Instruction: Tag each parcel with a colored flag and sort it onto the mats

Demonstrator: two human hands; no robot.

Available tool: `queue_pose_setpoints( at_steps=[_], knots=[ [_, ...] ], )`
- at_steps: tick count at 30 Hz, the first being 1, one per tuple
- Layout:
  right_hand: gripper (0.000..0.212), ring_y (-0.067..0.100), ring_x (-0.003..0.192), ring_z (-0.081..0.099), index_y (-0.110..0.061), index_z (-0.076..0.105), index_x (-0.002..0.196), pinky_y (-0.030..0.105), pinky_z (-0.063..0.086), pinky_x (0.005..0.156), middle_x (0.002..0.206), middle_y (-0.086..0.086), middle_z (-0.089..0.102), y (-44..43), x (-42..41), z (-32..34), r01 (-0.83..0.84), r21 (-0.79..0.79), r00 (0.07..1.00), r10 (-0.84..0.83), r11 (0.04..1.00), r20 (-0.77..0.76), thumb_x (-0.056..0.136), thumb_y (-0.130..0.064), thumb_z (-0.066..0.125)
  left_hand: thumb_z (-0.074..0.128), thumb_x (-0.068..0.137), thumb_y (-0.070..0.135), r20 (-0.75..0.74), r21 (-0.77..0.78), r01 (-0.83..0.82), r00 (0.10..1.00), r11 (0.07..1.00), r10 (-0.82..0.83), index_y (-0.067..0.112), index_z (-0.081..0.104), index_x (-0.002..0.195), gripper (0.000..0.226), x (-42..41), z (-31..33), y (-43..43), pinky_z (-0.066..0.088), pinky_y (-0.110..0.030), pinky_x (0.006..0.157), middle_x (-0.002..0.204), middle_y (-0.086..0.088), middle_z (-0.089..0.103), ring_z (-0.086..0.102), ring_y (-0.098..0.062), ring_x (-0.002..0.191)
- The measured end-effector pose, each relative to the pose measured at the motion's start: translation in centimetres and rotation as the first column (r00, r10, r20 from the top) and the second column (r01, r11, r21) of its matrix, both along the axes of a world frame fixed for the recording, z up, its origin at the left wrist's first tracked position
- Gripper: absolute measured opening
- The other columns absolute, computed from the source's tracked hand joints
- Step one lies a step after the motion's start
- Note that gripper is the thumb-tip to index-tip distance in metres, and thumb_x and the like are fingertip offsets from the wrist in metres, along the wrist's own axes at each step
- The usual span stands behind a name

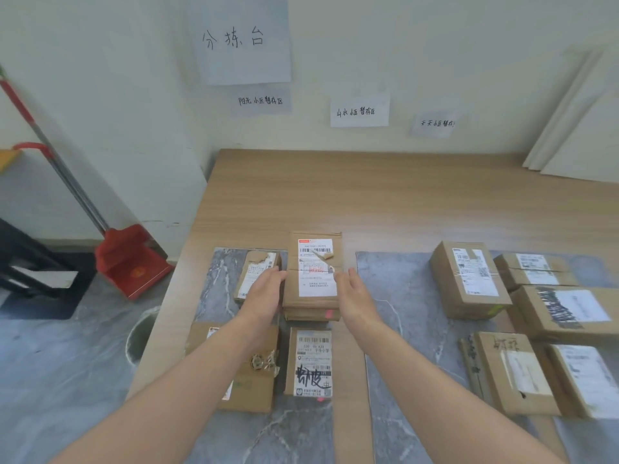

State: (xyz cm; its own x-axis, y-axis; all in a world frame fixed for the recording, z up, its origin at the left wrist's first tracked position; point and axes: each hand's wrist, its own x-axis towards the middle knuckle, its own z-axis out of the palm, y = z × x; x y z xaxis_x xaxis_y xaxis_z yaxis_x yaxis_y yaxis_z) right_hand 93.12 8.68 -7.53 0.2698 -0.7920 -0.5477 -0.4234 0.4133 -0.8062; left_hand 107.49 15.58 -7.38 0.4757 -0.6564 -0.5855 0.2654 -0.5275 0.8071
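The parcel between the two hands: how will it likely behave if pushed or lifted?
The parcel is a low, flat cardboard box, so it should stay stiff and slide rather than roll. It seems to rest on further cardboard layers, so a sideways push might skew the pile. Its label is already torn and could tear further.

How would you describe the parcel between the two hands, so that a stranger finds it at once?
Look at the wooden table, then its left grey mat. At the mat's far right edge lies a parcel between the left hand and right hand. Only its white label has a peeling strip and a red stamp.
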Motion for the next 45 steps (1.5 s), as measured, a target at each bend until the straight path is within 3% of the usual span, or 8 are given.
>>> queue_pose_setpoints(
  at_steps=[4,13,19,26,32,34,39,45],
  knots=[
    [0.061,0.017,0.153,0.024,-0.026,0.022,0.163,0.038,0.021,0.121,0.168,-0.007,0.024,0.8,-1.3,0.7,0.008,-0.103,1.0,-0.011,0.995,-0.022,0.106,-0.044,0.034,0.038,0.107,0.029,0.054,-0.05,-0.047,0.997,0.998,0.049,0.035,0.054,0.091,0.023,-1.0,1.3,0.8,0.043,-0.023,0.065,0.089,0.017,0.054,0.051,-0.001,0.079],
    [0.059,0.014,0.153,0.024,-0.023,0.03,0.16,0.036,0.019,0.122,0.166,-0.009,0.029,3.6,-5.6,4.3,0.006,-0.165,0.998,0.004,0.986,0.06,0.105,-0.043,0.035,0.038,0.106,0.026,0.107,-0.157,-0.069,0.991,0.985,0.086,0.031,0.052,0.084,0.026,-5.7,4.9,3.8,0.038,-0.014,0.058,0.086,0.017,0.054,0.05,0.003,0.072],
    [0.033,0.021,0.11,0.055,-0.018,0.063,0.104,0.037,0.04,0.093,0.104,-0.005,0.062,6.3,-9.5,7.6,0.04,-0.183,0.992,-0.016,0.982,0.127,0.104,-0.036,0.035,0.038,0.104,0.035,0.143,-0.188,-0.025,0.988,0.982,0.053,0.035,0.06,0.095,0.024,-9.8,7.6,6.7,0.04,-0.024,0.072,0.097,0.021,0.062,0.058,-0.005,0.096],
    [0.048,0.015,0.113,0.045,-0.008,0.053,0.14,0.033,0.033,0.099,0.117,-0.003,0.054,9.4,-13.7,10.7,0.035,-0.231,0.986,0.003,0.972,0.165,0.109,-0.039,0.033,0.043,0.099,0.047,0.194,-0.217,0.009,0.981,0.976,0.034,0.035,0.061,0.104,0.022,-13.8,10.7,10.0,0.035,-0.045,0.114,0.114,0.016,0.059,0.053,-0.017,0.122],
    [0.054,0.021,0.147,0.035,-0.021,0.043,0.154,0.038,0.027,0.117,0.159,-0.001,0.042,12.3,-16.0,13.1,0.102,-0.272,0.981,-0.052,0.957,0.186,0.108,-0.047,0.033,0.046,0.098,0.05,0.176,-0.266,0.102,0.983,0.959,-0.056,0.029,0.056,0.134,0.044,-16.9,13.5,11.6,0.032,-0.042,0.115,0.133,0.012,0.053,0.049,-0.018,0.126],
    [0.054,0.021,0.147,0.034,-0.02,0.041,0.154,0.039,0.026,0.118,0.159,0.0,0.041,13.1,-16.8,13.9,0.137,-0.293,0.978,-0.083,0.946,0.189,0.108,-0.047,0.032,0.043,0.101,0.046,0.166,-0.292,0.133,0.982,0.947,-0.086,0.034,0.063,0.119,0.03,-17.8,14.2,11.6,0.036,-0.036,0.105,0.122,0.015,0.057,0.053,-0.016,0.118],
    [0.045,0.022,0.128,0.048,-0.028,0.055,0.135,0.04,0.036,0.106,0.136,-0.003,0.052,16.3,-19.5,14.8,0.314,-0.309,0.942,-0.253,0.898,0.219,0.104,-0.052,0.034,0.042,0.1,0.049,0.125,-0.301,0.264,0.963,0.916,-0.237,0.028,0.049,0.147,0.052,-20.1,15.3,12.6,0.027,-0.044,0.121,0.153,0.004,0.044,0.042,-0.023,0.139],
    [0.07,0.024,0.13,0.053,-0.025,0.058,0.14,0.048,0.041,0.112,0.141,0.0,0.059,22.1,-22.2,15.6,0.456,-0.323,0.89,-0.416,0.829,0.187,0.088,-0.064,0.032,0.044,0.099,0.051,0.093,-0.316,0.412,0.91,0.855,-0.404,0.026,0.052,0.143,0.05,-23.1,15.8,15.2,0.032,-0.043,0.118,0.142,0.005,0.049,0.048,-0.021,0.132]
  ],
)
